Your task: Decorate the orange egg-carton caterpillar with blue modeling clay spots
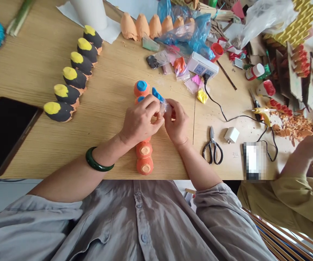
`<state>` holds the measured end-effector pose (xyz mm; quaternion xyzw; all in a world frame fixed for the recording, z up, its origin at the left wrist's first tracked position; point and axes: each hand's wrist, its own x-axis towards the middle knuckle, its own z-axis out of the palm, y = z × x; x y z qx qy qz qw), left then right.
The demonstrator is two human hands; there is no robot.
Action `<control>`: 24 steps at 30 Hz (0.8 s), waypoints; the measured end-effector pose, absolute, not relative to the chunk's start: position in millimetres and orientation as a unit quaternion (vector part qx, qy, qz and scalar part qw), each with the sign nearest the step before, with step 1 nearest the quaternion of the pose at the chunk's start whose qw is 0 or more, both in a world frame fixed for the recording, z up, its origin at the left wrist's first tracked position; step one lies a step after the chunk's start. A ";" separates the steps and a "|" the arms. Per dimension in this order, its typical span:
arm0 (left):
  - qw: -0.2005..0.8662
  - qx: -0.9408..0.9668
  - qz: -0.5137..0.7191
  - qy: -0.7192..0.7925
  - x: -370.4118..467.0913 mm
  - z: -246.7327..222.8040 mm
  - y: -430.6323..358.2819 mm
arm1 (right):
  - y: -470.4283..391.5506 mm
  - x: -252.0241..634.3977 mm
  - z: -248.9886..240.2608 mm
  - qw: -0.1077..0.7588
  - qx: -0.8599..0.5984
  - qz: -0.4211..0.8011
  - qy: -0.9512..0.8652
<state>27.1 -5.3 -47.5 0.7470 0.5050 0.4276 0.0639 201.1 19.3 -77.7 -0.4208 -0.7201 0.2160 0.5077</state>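
Note:
Both my hands meet over an orange row of egg-carton cups that lies lengthwise in front of me. Blue clay caps the far cups, while the near ones show bare tan tops. My left hand, its fingers pinched, and my right hand, also pinched, grip a small clear plastic bag. A lump of blue clay sticks out of the bag's top. The middle cups are hidden under my left hand.
Black-and-yellow carton cups stand left, beside a tablet. Scissors, a white plug adapter and a power strip with a cord lie right. Another person's hand is at the right edge.

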 end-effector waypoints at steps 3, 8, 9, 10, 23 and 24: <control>0.103 0.733 0.443 0.505 26.0 -46.4 -3.6 | 20.4 198.5 -81.8 0.529 -0.400 0.226 -0.713; 0.133 0.713 0.456 0.516 25.0 -49.6 -1.5 | 17.5 194.6 -84.3 0.499 -0.423 0.246 -0.715; 0.128 0.709 0.460 0.519 25.2 -50.9 -1.3 | 16.6 193.6 -84.3 0.495 -0.421 0.254 -0.717; 0.123 0.705 0.465 0.521 25.4 -52.4 -1.1 | 15.8 192.7 -84.2 0.495 -0.414 0.260 -0.718; 0.134 0.699 0.472 0.519 25.6 -64.7 4.1 | 13.7 188.9 -76.6 0.524 -0.454 0.285 -0.661; 0.139 0.700 0.469 0.520 25.1 -64.4 4.1 | 13.6 188.3 -76.9 0.528 -0.455 0.285 -0.659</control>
